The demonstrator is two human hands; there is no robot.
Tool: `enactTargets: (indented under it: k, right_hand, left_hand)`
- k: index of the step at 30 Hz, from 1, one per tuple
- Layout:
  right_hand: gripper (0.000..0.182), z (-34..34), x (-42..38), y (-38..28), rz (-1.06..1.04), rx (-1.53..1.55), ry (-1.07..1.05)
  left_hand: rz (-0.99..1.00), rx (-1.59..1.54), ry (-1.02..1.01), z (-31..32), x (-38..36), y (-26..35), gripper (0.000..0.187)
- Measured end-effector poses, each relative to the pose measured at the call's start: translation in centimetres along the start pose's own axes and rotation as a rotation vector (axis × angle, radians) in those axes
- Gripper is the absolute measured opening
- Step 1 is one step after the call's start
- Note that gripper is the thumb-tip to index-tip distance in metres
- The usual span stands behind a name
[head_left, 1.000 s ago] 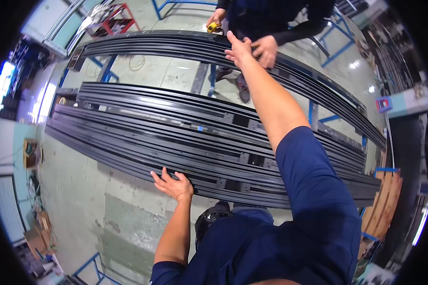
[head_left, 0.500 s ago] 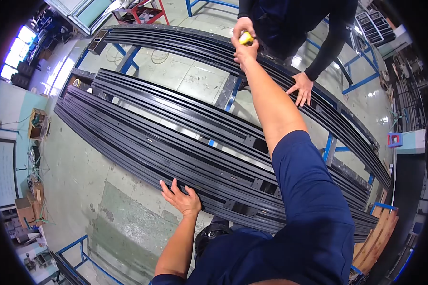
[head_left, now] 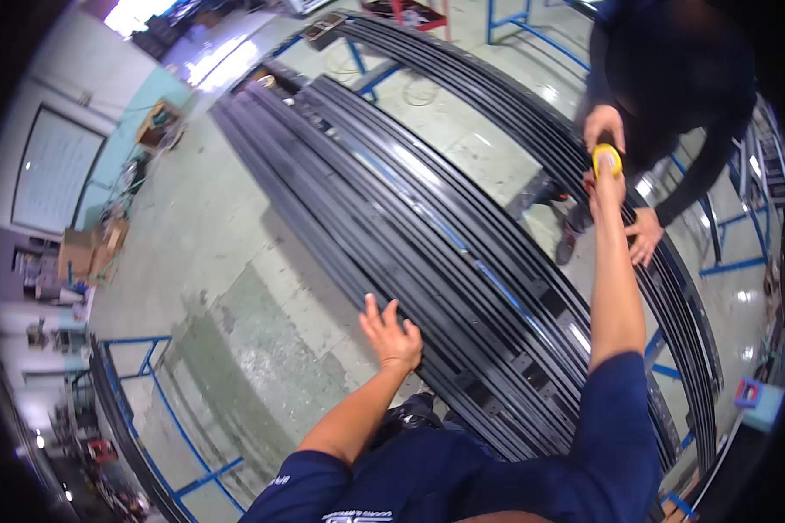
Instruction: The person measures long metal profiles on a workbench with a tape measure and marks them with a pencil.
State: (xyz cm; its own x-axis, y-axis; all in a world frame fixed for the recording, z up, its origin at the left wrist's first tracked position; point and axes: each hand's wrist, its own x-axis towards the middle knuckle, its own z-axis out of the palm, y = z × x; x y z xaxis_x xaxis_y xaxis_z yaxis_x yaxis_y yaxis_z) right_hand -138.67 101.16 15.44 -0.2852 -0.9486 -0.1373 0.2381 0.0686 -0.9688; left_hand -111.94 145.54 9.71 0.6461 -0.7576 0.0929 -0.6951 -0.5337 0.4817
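My right hand [head_left: 610, 190] is stretched out over the far bundle and closed around a small yellow tape measure [head_left: 608, 159]. A co-worker's hand [head_left: 604, 127] meets mine there and also seems to touch the tape measure; my fingertips are partly hidden. My left hand [head_left: 392, 336] has its fingers spread at the near edge of the long black metal profiles [head_left: 349, 218], and it holds nothing. Against the far black profiles [head_left: 506, 96] rests the co-worker's other hand [head_left: 644, 235].
Blue-framed stands carry the profiles. Another blue metal frame [head_left: 153, 366] stands at the lower left. The co-worker [head_left: 672, 96] leans in from the far side. A whiteboard [head_left: 54, 170] and cardboard boxes [head_left: 87, 253] are at the left.
The view has swung, so the profiles appear rotated and shifted. My right hand stays at the tape measure with the co-worker's hand. My left hand remains at the near edge, fingers spread.
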Motion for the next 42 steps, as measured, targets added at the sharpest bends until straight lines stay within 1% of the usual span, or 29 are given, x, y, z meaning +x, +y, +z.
enactTargets:
  k: [1, 2, 4, 6, 8, 10, 11, 13, 14, 15, 16, 17, 18, 19, 20, 21, 22, 25, 27, 28, 29, 31, 33, 35, 37, 38, 39, 40, 42]
  right_hand:
    - [0.031, -0.9, -3.3, 0.4, -0.011, 0.038, -0.092]
    - [0.030, -0.9, -9.2, -1.3, -0.013, -0.103, -0.146]
    - [0.031, -4.1, -16.0, 0.8, -0.058, -0.346, -0.237]
    - [0.027, -6.3, -24.8, 0.3, 0.005, -0.490, -0.396]
    - [0.032, -9.2, -31.4, 1.5, -0.017, -0.542, -0.509]
    - [0.038, -10.4, -38.6, 0.1, 0.010, -0.550, -0.466]
    - [0.039, -11.8, -40.8, 0.9, -0.095, -0.622, -0.485]
    - [0.040, -14.0, -45.6, 0.8, -0.111, -0.698, -0.452]
    - [0.041, -14.3, -47.5, 0.2, -0.250, -0.814, -0.492]
    - [0.042, -14.4, -49.7, -0.6, -0.233, -0.830, -0.475]
    - [0.045, -15.8, -50.8, -0.3, -0.377, -0.861, -0.488]
    - [0.045, -16.7, -52.0, 0.1, -0.403, -0.860, -0.478]
    - [0.041, -17.2, -53.2, -2.0, -0.392, -0.896, -0.473]
    - [0.034, -17.9, -54.2, -1.2, -0.449, -0.910, -0.445]
    - [0.031, -18.6, -55.1, -1.6, -0.508, -0.919, -0.367]
    - [0.028, -19.3, -55.6, -2.4, -0.591, -0.925, -0.316]
    - [0.028, -21.7, -56.8, -4.2, -0.607, -0.930, -0.188]
    - [0.034, -25.1, -58.2, -6.4, -0.573, -0.842, -0.129]
    - [0.039, -27.5, -59.5, -8.2, -0.143, -0.329, -0.096]
    - [0.038, -29.4, -59.9, -7.7, -0.056, -0.081, -0.114]
    - [0.031, -31.1, -59.9, -6.8, -0.062, -0.168, -0.053]
    - [0.026, -33.9, -60.8, -6.9, 0.065, -0.007, -0.108]
    - [0.023, -36.2, -62.3, -7.7, 0.170, -0.043, -0.051]
    - [0.021, -38.5, -63.7, -8.3, 0.131, 0.001, 0.029]
    - [0.021, -40.9, -64.9, -8.8, 0.076, -0.042, 0.146]
    - [0.023, -42.1, -65.5, -9.0, 0.145, 0.093, 0.189]
    - [0.022, -43.8, -66.0, -8.8, 0.163, 0.077, 0.203]
    - [0.019, -45.8, -66.6, -9.2, 0.150, 0.098, 0.252]
    - [0.016, -51.2, -67.8, -9.5, 0.122, 0.260, 0.359]
  left_hand:
    - [-0.018, -0.008, 0.009, -0.1, -0.2, 0.1, 0.052]
    - [-0.033, -0.012, 0.011, -0.1, -0.2, 0.2, 0.052]
    - [-0.053, -0.015, 0.011, -0.1, -0.4, 0.1, 0.052]
    - [-0.091, 0.002, -0.021, -0.2, -0.5, 0.3, 0.053]
    - [-0.047, -0.040, 0.019, -0.1, -0.3, -0.1, 0.061]
    - [0.020, -0.094, 0.068, -0.2, -0.5, -0.6, 0.073]
    - [0.032, -0.011, 0.079, 0.1, -0.6, -1.0, 0.079]
    - [0.114, -0.013, 0.085, -0.3, -1.1, -1.4, 0.084]
    - [0.259, -0.071, -0.025, -3.5, -0.9, -0.4, 0.082]
    - [0.480, -0.127, -0.163, -5.9, -1.3, 0.4, 0.075]
    - [0.578, -0.411, -0.451, -7.8, -2.2, 2.2, 0.068]
    - [0.489, -0.701, -0.830, -8.8, -4.0, 3.7, 0.067]
    - [0.420, -0.837, -1.154, -9.8, -5.6, 5.1, 0.068]
    - [0.430, -0.771, -1.400, -10.7, -7.1, 6.4, 0.070]
    - [0.532, -0.742, -1.555, -11.8, -9.1, 8.5, 0.073]
    - [0.724, -0.687, -1.620, -10.9, -10.2, 9.6, 0.075]
    - [0.798, -0.575, -1.647, -10.5, -13.0, 12.9, 0.074]
    - [0.925, -0.422, -1.630, -9.9, -15.7, 16.5, 0.062]
    - [0.809, -0.355, -1.700, -11.0, -17.2, 18.2, 0.059]
    - [0.776, -0.328, -1.725, -12.1, -18.9, 19.3, 0.060]
    - [0.979, -0.357, -1.645, -10.0, -19.2, 18.7, 0.066]
    - [1.158, -0.364, -1.584, -11.5, -22.9, 20.4, 0.070]
    - [1.191, -0.371, -1.592, -10.9, -26.0, 21.3, 0.072]
    - [1.291, -0.329, -1.523, -10.8, -29.3, 22.1, 0.071]
    - [1.310, -0.358, -1.499, -10.7, -32.0, 22.8, 0.063]
    - [1.318, -0.260, -1.479, -10.6, -32.9, 23.2, 0.057]
    - [1.324, -0.165, -1.456, -10.4, -33.8, 23.6, 0.051]
    - [1.308, -0.193, -1.455, -9.2, -33.7, 23.4, 0.041]
    - [1.281, -0.016, -1.415, -7.2, -31.7, 22.4, 0.039]
